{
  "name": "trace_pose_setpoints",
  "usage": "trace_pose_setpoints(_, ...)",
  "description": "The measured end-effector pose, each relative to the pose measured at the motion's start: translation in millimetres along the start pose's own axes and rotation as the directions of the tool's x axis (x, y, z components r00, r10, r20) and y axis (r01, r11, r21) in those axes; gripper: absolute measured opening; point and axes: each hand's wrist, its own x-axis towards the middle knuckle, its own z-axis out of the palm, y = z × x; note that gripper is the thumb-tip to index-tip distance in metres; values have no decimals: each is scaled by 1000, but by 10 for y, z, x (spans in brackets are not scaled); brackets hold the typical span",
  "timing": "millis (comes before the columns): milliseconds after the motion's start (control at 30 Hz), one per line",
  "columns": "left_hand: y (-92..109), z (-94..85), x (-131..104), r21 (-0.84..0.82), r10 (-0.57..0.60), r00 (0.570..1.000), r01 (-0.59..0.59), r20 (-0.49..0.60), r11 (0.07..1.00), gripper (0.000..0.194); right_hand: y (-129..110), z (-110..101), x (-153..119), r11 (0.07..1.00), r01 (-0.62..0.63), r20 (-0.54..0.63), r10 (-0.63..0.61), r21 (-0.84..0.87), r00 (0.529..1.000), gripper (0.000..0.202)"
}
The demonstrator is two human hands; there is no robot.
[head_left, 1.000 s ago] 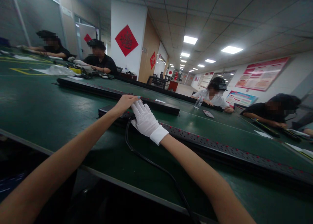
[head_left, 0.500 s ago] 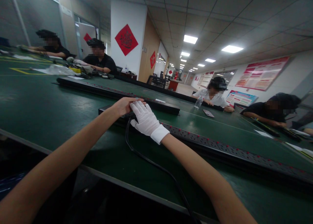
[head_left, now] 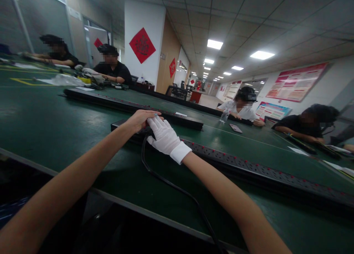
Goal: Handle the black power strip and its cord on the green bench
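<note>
A long black power strip point(head_left: 238, 163) with red marks along its face runs from my hands to the right edge. My bare left hand point(head_left: 139, 121) is at its near left end, fingers reaching across and closed on it; the thumb is hidden. Over the same end is my right hand point(head_left: 163, 136) in a white glove, thumb on the near side and fingers across the top, closed on the strip. The fingertips of both hands meet. From beneath the glove a black cable point(head_left: 168, 183) drops over the table's front edge. What lies under the fingers is hidden.
Behind my hands lies another long black strip point(head_left: 121, 105) on the green table point(head_left: 83, 123). Farther off are a water bottle point(head_left: 225, 115), a phone point(head_left: 235, 128) and a clear plastic bag point(head_left: 66, 79). Several people sit working around the table.
My left hand has shifted slightly, its fingers now flatter over the strip's end. The right hand stays almost in place.
</note>
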Motion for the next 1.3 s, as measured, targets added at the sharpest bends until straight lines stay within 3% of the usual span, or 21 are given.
trace_pose_setpoints(267, 2, -35, 14, -42, -35, 999, 36, 21, 998, 22, -12, -16, -3, 1000, -6, 18, 6, 0, 1000, 58)
trace_pose_setpoints(600, 163, -32, -102, -225, -114, 986, 139, 121, 964, 28, -32, -80, -14, 999, 5, 28, -4, -49, 1000, 57)
trace_pose_setpoints(867, 213, -30, -149, -291, -99, 966, 169, 240, 942, 39, -47, -54, -24, 997, -28, 12, 29, -67, 1000, 58)
trace_pose_setpoints(1300, 156, -8, -122, -215, -53, 979, 96, 195, 972, 36, -43, -49, -21, 998, -28, 9, 29, -55, 1000, 60)
